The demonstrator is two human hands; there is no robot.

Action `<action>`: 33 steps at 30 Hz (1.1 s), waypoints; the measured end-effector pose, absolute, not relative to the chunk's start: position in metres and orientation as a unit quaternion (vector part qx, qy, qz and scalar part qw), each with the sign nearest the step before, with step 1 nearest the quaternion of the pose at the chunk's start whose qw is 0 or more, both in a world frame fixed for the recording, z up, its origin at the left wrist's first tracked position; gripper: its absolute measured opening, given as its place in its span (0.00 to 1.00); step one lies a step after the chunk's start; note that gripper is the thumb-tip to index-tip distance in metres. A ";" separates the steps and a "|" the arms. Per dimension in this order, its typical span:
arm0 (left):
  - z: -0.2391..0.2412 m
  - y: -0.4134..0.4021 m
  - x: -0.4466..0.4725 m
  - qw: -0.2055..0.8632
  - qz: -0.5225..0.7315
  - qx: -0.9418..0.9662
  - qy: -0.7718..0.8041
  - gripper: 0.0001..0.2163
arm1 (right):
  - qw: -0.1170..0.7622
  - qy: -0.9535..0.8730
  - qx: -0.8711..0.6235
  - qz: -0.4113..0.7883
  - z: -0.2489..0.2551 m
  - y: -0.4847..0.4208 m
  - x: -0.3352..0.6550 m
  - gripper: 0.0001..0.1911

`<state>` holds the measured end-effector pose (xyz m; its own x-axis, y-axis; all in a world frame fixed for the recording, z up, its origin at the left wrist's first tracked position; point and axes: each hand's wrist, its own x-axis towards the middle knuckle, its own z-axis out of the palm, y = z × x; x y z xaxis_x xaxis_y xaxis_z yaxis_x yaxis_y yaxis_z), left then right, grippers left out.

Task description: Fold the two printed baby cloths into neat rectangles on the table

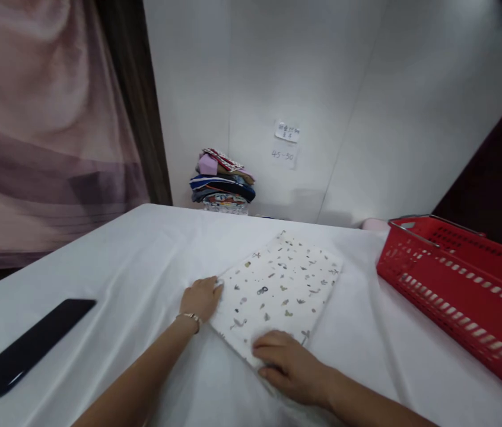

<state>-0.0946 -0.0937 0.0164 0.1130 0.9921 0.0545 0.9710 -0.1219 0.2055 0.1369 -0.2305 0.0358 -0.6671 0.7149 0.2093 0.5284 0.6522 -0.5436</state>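
A folded white cloth with small printed figures lies flat, turned at an angle, on the white-covered table. At its left corner, my left hand is closed on the edge, its fingertips curled over the fabric. A bracelet circles that wrist. My right hand grips the near edge, fingers on top and thumb lower at the border. What kind of cloth article it is cannot be made out from this folded shape.
To the right stands a red plastic basket with a metal handle. A long black flat object lies at the left. Beyond the far edge rises a pile of folded clothes. Paper notes hang on the wall; a pink curtain hangs left.
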 end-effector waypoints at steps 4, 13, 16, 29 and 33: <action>0.027 -0.078 -0.102 0.138 0.071 0.721 0.675 0.23 | 0.242 -0.844 -0.455 0.147 0.028 -0.209 0.196 0.12; 0.031 -0.059 -0.110 0.225 0.068 0.704 0.670 0.24 | 0.176 -0.581 -0.792 0.072 0.009 -0.091 0.351 0.24; 0.031 -0.059 -0.112 0.245 0.080 0.701 0.665 0.25 | 0.170 -0.544 -0.815 0.102 0.011 -0.056 0.371 0.26; 0.053 0.019 -0.141 0.168 0.030 0.730 0.662 0.29 | 0.197 -0.480 -0.785 0.338 0.017 -0.041 0.393 0.13; 0.053 0.062 -0.152 0.133 -0.016 0.714 0.688 0.32 | 0.218 -0.475 -0.776 0.353 0.014 -0.067 0.380 0.08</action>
